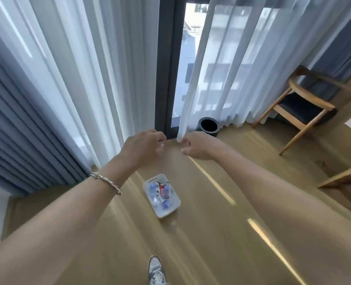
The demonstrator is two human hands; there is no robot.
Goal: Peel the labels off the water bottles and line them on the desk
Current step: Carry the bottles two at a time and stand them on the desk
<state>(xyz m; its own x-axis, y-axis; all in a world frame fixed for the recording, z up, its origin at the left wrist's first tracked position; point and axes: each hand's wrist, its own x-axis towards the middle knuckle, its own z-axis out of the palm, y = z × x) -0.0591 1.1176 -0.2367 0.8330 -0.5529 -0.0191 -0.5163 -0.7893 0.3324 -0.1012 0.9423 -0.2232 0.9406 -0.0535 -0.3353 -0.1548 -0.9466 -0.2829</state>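
Note:
A white plastic basket [177, 204] sits on the wooden floor below my arms, holding several clear water bottles [165, 192] with blue caps and labels. Both my arms stretch forward above it. My left hand [144, 146], with a bracelet on its wrist, hovers with fingers curled and apart, holding nothing. My right hand [197, 146] is beside it, fingers loosely spread and empty, close to the hem of the sheer curtain [193, 112]. Neither hand touches the basket or a bottle.
Sheer white curtains and blue drapes [16, 130] hang ahead over a dark-framed window. A black round bin [208, 126] stands by the window. A wooden armchair [306, 105] is at the right, and a desk edge [347, 175] shows at the far right. My shoe [156, 270] is at the bottom.

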